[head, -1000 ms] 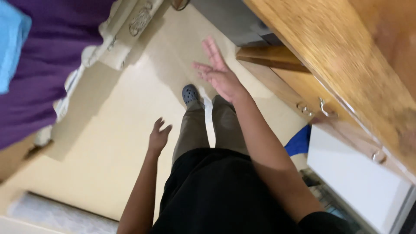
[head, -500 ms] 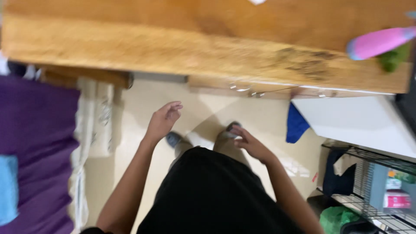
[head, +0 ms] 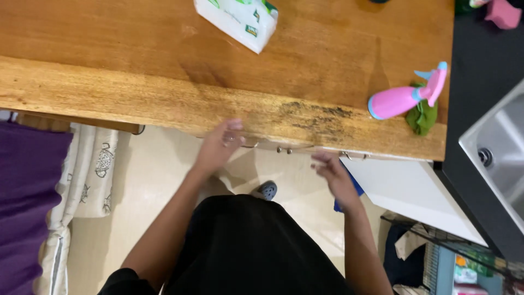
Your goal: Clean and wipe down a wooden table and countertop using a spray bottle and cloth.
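left hand (head: 218, 146) fingers loosely spread, now up at wooden counter (head: 164, 104) edge, by metal handles (head: 284, 148) | right hand (head: 334, 173) fingers loosely curled, holds nothing, risen toward edge | pink spray bottle (head: 401, 98) at 2 o'clock, now fully visible

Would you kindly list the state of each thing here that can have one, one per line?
Left hand: empty, open, at the counter's front edge.
Right hand: empty, fingers curled, below the edge.
Pink spray bottle: lying on its side, on a green cloth.
White wipes pack: lying flat on the wooden counter.
Sink: looks dry; only partly in view.
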